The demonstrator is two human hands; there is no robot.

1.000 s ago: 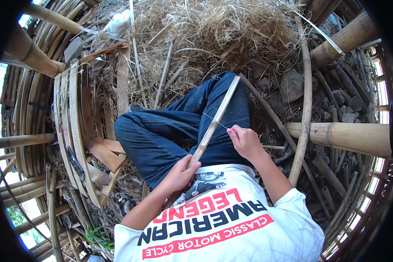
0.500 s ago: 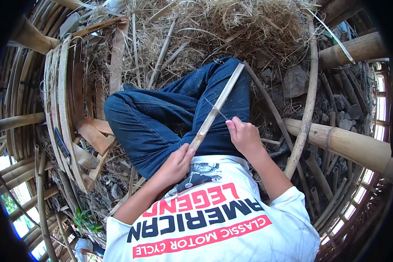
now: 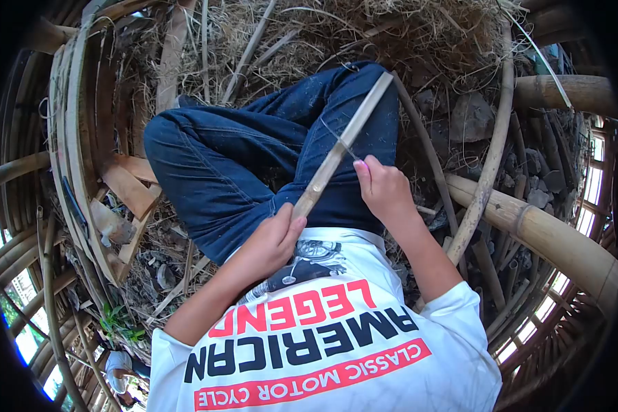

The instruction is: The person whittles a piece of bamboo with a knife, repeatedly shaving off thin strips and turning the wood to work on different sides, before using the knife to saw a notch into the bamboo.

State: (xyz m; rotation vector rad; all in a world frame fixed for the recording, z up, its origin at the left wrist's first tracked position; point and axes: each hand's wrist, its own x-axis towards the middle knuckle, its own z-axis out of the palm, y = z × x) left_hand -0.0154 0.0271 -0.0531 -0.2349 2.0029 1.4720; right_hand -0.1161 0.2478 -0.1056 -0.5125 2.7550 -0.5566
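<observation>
A long, pale bamboo strip (image 3: 333, 161) slants across the jeans (image 3: 220, 161), its far end over the knee on the right. My left hand (image 3: 273, 237) is closed around its near end, close to the shirt hem. In my right hand (image 3: 386, 191), the fingers are wrapped around a knife (image 3: 336, 137) whose handle is mostly hidden. The thin, dark blade lies across the strip at about mid-length and appears to touch it.
Fine bamboo shavings (image 3: 419, 34) are heaped beyond the legs. On the left stands a wooden frame of slats (image 3: 75, 151). Thick bamboo poles (image 3: 522, 220) and broken stones (image 3: 472, 117) lie at the right. Bamboo walls (image 3: 20, 247) curve around the space.
The whole view has shifted, so the legs and strip sit higher in it. More of the strip shows beyond my left hand. The blade remains across the strip.
</observation>
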